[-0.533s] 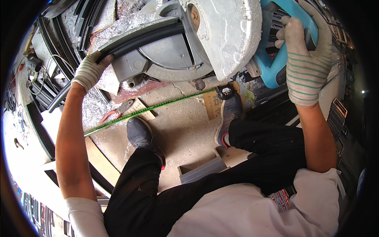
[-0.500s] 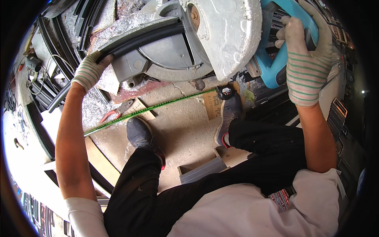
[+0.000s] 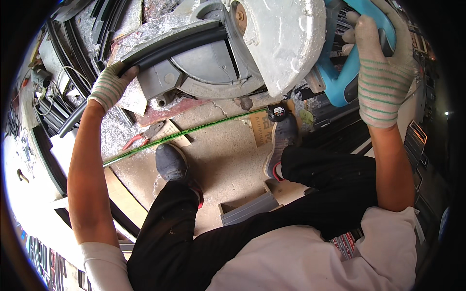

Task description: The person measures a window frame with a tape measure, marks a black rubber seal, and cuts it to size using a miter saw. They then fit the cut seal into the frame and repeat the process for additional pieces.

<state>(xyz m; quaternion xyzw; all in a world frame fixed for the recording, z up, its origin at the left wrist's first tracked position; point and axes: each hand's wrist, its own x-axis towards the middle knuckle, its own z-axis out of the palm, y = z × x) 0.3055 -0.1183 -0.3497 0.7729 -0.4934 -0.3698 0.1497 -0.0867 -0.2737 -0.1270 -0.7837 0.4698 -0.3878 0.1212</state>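
Observation:
My left hand (image 3: 112, 85), in a striped work glove, is closed round a long black profile bar (image 3: 170, 52). The bar lies along the fence of a miter saw (image 3: 204, 65), and its other end sticks out below my wrist. My right hand (image 3: 383, 72), gloved the same way, wraps the blue handle (image 3: 340, 89) of the saw. A pale, dusty blade guard (image 3: 286, 43) stands between the handle and the bar and covers most of the blade. The bar's right end reaches close to the slot in the saw's table.
A green tape measure (image 3: 277, 113) lies drawn out across the floor past my shoes. Red-handled pliers (image 3: 143, 136) rest beside its strip. Several dark profiles (image 3: 73, 63) are stacked at the left, among metal shavings. A grey profile offcut (image 3: 250, 209) sits between my legs.
My right hand and the saw handle have shifted slightly up and to the right, and the blade guard has moved a little with them. My left hand and the bar stay put.

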